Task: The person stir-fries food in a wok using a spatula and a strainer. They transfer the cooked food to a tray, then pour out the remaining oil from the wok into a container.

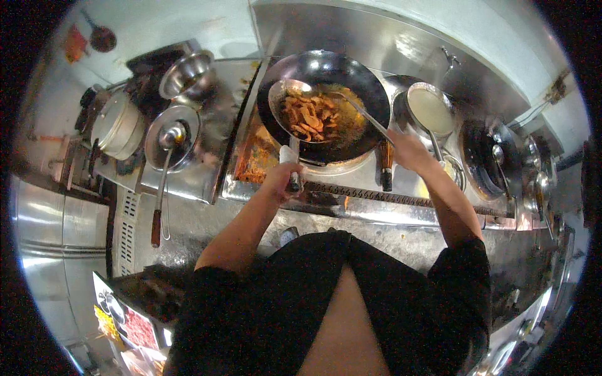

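A large dark wok (371,101) on the range holds bubbling oil (355,120). A round steel skimmer (277,105) sits inside its left half, loaded with browned fried strips of food (308,117). My left hand (283,181) grips the skimmer's handle, which points toward me; a white cloth-like wrap (288,154) shows just above my fingers. In my right hand (408,150) is a long metal utensil (369,117), its far end down in the oil near the food. That end is hard to make out. A wooden handle (386,162) juts toward me below my right hand.
Right of the wok stand a pot of cloudy liquid (430,110) and a second dark wok (484,160). Left are a steel bowl (187,73), a basin (153,148) with a long-handled ladle (164,188) overhanging the counter, and a lidded pot (120,124). Red food (138,329) sits lower left.
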`<state>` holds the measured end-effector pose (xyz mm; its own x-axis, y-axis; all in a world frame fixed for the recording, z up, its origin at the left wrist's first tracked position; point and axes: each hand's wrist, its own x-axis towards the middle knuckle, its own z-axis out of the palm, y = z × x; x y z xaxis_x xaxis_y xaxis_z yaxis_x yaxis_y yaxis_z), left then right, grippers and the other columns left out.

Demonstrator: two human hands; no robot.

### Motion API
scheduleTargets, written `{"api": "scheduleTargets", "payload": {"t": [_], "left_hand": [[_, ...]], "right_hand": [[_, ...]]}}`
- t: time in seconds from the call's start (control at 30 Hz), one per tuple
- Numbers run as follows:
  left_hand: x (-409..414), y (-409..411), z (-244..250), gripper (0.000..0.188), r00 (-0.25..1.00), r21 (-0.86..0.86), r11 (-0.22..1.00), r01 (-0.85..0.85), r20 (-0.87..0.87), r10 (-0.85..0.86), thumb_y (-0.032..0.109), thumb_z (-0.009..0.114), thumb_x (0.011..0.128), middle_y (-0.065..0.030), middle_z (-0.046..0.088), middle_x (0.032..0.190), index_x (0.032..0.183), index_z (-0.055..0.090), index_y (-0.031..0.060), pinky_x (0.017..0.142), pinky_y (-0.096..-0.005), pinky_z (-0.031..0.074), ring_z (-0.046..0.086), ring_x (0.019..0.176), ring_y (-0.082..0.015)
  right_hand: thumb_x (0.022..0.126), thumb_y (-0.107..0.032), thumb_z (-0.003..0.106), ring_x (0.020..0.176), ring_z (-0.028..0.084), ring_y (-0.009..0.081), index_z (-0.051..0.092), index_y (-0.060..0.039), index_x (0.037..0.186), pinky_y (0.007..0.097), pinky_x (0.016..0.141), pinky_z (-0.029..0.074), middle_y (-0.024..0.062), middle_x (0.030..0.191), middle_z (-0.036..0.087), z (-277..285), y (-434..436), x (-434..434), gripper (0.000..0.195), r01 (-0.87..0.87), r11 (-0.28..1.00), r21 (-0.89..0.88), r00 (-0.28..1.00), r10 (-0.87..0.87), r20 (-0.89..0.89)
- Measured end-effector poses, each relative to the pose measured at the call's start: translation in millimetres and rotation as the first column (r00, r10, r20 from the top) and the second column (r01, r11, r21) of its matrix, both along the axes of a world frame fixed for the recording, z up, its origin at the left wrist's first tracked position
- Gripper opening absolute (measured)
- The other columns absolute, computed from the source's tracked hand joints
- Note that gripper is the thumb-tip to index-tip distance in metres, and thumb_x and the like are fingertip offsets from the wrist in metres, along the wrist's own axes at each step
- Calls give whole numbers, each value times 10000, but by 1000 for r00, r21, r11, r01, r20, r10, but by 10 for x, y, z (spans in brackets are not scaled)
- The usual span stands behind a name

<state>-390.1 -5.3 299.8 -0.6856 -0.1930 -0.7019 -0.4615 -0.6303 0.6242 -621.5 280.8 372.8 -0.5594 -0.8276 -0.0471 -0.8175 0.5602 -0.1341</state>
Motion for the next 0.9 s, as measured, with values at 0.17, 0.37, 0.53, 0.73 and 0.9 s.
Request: {"api": "scheduleTargets", "payload": {"t": [0.17, 0.37, 0.53, 0.73, 0.9], "left_hand": [[54, -114, 168, 273, 995, -199, 980, 17, 98, 3, 204, 677, 748, -105, 570, 765, 969, 579, 78, 474, -390, 488, 599, 644, -264], [-125, -297, -44, 287, 999, -8, 1000, 18, 51, -18, 108, 648, 756, -117, 570, 723, 1002, 528, 22, 451, -386, 470, 581, 572, -249], [-221, -299, 26, 201, 986, -2, 986, 164, -3, -164, 96, 641, 757, -115, 568, 693, 919, 546, 24, 446, -382, 461, 571, 555, -237], [-409, -171, -60, 108, 980, 182, 966, 185, -104, -168, 125, 619, 779, -81, 581, 677, 827, 561, 47, 453, -348, 471, 565, 530, -217], [-691, 224, -151, 140, 969, 308, 937, 165, -230, -95, 162, 584, 814, -102, 585, 671, 822, 568, 24, 474, -360, 447, 565, 537, -243]], "right_hand": [[748, -45, 562, 565, 606, 222, 461, 16, 1278, 352, 509, 473, 133, 689, 606, 660, 326, 470, 543, 364, 930, -51, 746, -258, 613], [774, -100, 559, 548, 603, 184, 485, 33, 1199, 344, 486, 463, 137, 659, 591, -523, 444, 696, 452, 408, 815, -410, 907, -312, 282], [809, -109, 654, 738, 609, 259, 478, 9, 1195, 339, 646, 508, 112, 873, 613, -931, 270, 931, 440, 762, 593, -262, 448, -190, 874], [823, -9, 618, 526, 551, 167, 361, 0, 1266, 322, 458, 458, 76, 715, 567, -893, 98, 1199, 513, 793, 543, -278, 305, 43, 952], [826, 18, 579, 525, 527, 153, 363, -34, 1263, 313, 446, 444, 79, 814, 553, -652, 142, 1245, 490, 759, 608, -233, 307, -20, 951]]}}
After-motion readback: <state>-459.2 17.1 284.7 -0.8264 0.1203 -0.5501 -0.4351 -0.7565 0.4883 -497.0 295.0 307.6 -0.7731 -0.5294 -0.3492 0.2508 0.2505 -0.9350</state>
